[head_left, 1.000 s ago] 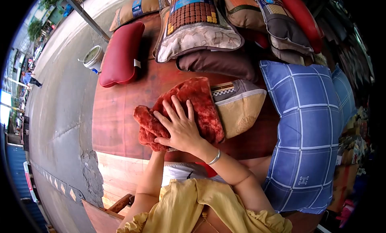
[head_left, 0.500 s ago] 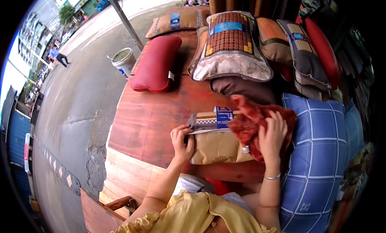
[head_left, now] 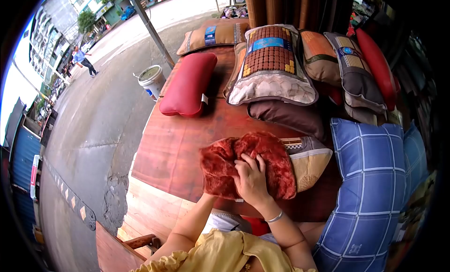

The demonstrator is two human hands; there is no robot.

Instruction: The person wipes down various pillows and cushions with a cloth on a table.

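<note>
On a reddish wooden table [head_left: 159,154], a blue checked pillow [head_left: 370,178] lies at the right, beside a tan and gray pillow [head_left: 311,166] partly covered by a rumpled red plush cloth [head_left: 276,166]. The right hand [head_left: 253,180] presses on the cloth with its fingers slightly bent and a little apart; the left hand is hidden beneath the cloth, so its grip cannot be told.

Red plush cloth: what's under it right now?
The end of a tan pillow sticks out to the right. The red plush cloth covers the rest, and apparently the left hand too: the left forearm disappears at its near edge.
</note>
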